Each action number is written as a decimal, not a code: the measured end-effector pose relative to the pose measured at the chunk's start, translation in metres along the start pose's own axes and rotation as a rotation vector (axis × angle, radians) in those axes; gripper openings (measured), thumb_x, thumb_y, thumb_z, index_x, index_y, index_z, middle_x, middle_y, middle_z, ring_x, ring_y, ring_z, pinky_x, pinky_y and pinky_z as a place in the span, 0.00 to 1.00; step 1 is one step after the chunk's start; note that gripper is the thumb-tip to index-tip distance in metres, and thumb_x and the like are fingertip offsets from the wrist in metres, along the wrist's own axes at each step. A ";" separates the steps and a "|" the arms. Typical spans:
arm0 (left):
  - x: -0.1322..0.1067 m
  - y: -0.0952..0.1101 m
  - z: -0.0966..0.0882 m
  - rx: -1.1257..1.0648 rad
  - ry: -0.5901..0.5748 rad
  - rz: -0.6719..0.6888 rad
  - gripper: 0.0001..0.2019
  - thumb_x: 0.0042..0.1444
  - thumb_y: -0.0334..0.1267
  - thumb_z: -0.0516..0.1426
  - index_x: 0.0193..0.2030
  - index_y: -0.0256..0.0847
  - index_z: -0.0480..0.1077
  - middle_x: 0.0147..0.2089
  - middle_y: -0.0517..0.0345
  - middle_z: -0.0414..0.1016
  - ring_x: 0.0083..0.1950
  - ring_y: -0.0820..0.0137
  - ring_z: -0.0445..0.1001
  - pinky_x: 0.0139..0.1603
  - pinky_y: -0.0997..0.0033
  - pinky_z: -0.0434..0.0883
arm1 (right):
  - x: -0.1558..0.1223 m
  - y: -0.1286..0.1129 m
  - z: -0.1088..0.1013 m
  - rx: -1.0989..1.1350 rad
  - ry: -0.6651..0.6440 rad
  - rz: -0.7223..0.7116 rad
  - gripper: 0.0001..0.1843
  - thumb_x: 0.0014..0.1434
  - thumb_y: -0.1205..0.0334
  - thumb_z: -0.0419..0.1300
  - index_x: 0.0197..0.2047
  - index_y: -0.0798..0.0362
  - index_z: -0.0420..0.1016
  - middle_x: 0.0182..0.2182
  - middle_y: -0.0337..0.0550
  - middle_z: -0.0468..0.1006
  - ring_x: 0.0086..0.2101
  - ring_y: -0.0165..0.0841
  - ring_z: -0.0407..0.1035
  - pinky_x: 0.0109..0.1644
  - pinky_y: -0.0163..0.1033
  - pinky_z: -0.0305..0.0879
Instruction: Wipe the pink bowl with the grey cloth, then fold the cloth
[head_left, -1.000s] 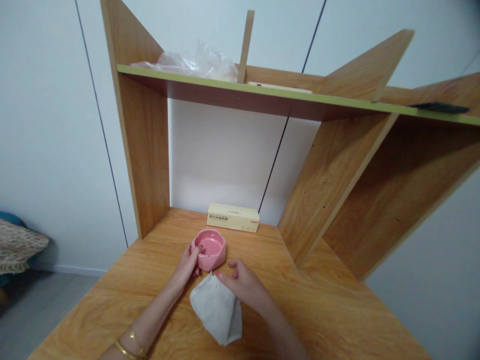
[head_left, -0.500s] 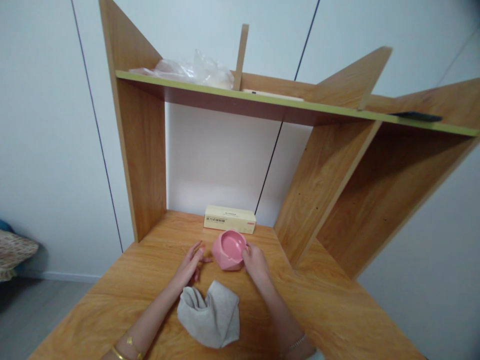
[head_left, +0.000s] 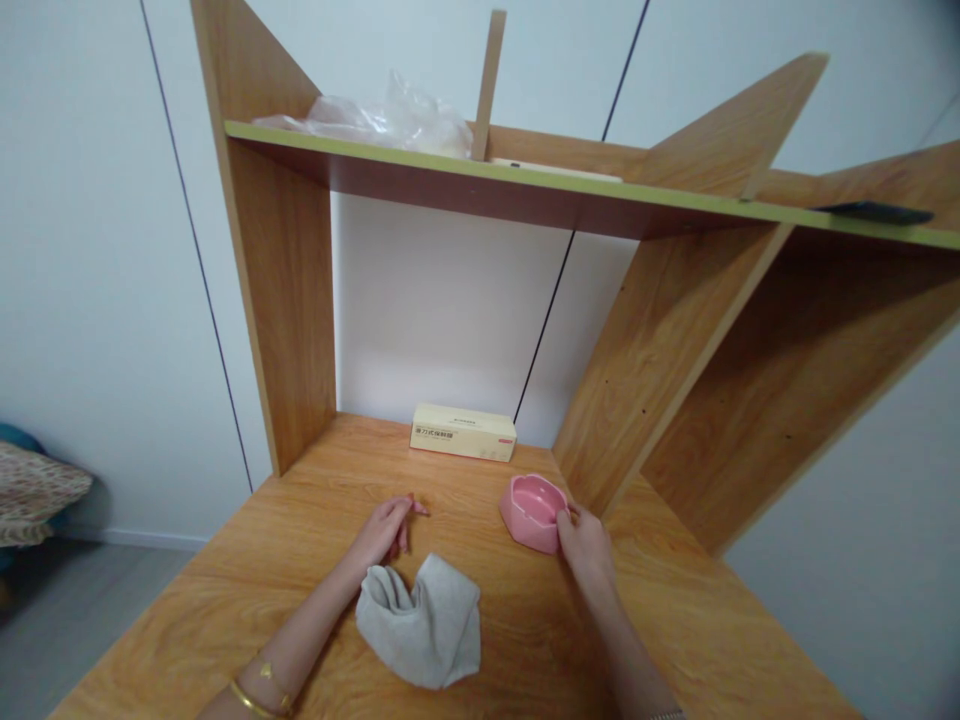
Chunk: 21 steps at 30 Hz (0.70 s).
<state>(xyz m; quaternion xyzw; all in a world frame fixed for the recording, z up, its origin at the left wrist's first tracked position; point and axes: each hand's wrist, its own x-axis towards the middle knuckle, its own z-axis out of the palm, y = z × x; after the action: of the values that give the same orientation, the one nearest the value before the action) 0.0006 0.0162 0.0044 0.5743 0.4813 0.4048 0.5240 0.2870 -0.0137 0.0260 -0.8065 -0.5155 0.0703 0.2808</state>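
Note:
My right hand [head_left: 585, 548] grips the rim of a pink faceted ashtray [head_left: 531, 520], thumb on the near side and fingers curled over the edge. The ashtray is nearly upright, its hollow facing up; whether its base touches the desk I cannot tell. My left hand [head_left: 390, 527] is at the left, fingers apart and pointing down toward the desktop, with nothing seen in it. Just below that hand, a crumpled grey cloth [head_left: 424, 625] lies on the desk.
A cream box [head_left: 463, 434] with printing stands at the back of the wooden desk [head_left: 675, 620]. Upright panels [head_left: 667, 370] flank the space, and an overhead shelf [head_left: 450, 175] holds a clear plastic bag [head_left: 397, 120] and a dark flat item [head_left: 877, 212].
My right hand has carried the ashtray to the right, away from my left hand. The ashtray's hollow is tipped less toward me. The cloth stays where it was.

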 end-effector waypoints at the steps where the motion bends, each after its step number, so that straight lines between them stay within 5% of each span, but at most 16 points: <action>1: 0.000 0.000 0.000 0.013 -0.013 -0.003 0.28 0.51 0.58 0.43 0.36 0.34 0.70 0.09 0.70 0.55 0.10 0.78 0.51 0.14 0.80 0.49 | -0.002 -0.002 -0.002 -0.002 0.012 0.007 0.23 0.56 0.62 0.42 0.48 0.64 0.69 0.37 0.57 0.76 0.39 0.40 0.71 0.37 0.37 0.62; 6: -0.005 0.006 -0.009 0.092 -0.189 -0.018 0.23 0.46 0.58 0.52 0.23 0.36 0.69 0.11 0.66 0.59 0.13 0.78 0.54 0.15 0.79 0.50 | -0.025 -0.026 -0.016 -0.017 0.088 0.009 0.26 0.59 0.57 0.41 0.57 0.58 0.59 0.40 0.55 0.74 0.37 0.42 0.70 0.37 0.41 0.59; 9: -0.015 0.022 -0.027 0.141 -0.351 -0.023 0.24 0.47 0.57 0.54 0.18 0.36 0.70 0.14 0.62 0.62 0.16 0.77 0.57 0.18 0.77 0.52 | -0.046 -0.046 -0.009 0.112 -0.108 -0.156 0.20 0.58 0.57 0.43 0.47 0.53 0.69 0.33 0.46 0.76 0.34 0.38 0.69 0.35 0.37 0.58; 13: -0.028 0.048 -0.060 0.244 -0.726 -0.008 0.29 0.50 0.63 0.47 0.31 0.37 0.74 0.28 0.57 0.71 0.29 0.72 0.64 0.28 0.75 0.60 | -0.070 -0.060 0.018 0.275 -0.501 -0.270 0.15 0.54 0.55 0.51 0.26 0.55 0.72 0.22 0.39 0.73 0.26 0.31 0.66 0.29 0.32 0.56; 17: -0.034 0.054 -0.075 0.235 -0.873 -0.033 0.28 0.38 0.58 0.61 0.44 0.42 0.68 0.37 0.60 0.70 0.37 0.70 0.66 0.36 0.74 0.64 | -0.082 -0.057 0.032 0.328 -0.621 -0.218 0.08 0.43 0.59 0.60 0.26 0.55 0.70 0.21 0.35 0.70 0.24 0.28 0.62 0.26 0.31 0.54; 21: -0.033 0.039 -0.069 0.209 -0.921 -0.140 0.33 0.27 0.49 0.68 0.43 0.44 0.66 0.38 0.63 0.70 0.38 0.70 0.67 0.40 0.72 0.65 | -0.081 -0.051 0.032 0.452 -0.649 -0.194 0.06 0.39 0.65 0.59 0.24 0.53 0.65 0.21 0.32 0.66 0.24 0.27 0.60 0.27 0.31 0.53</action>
<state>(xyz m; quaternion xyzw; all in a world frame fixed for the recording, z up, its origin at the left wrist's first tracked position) -0.0678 -0.0007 0.0530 0.7099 0.2748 0.0213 0.6482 0.1968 -0.0564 0.0121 -0.6081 -0.6225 0.4062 0.2790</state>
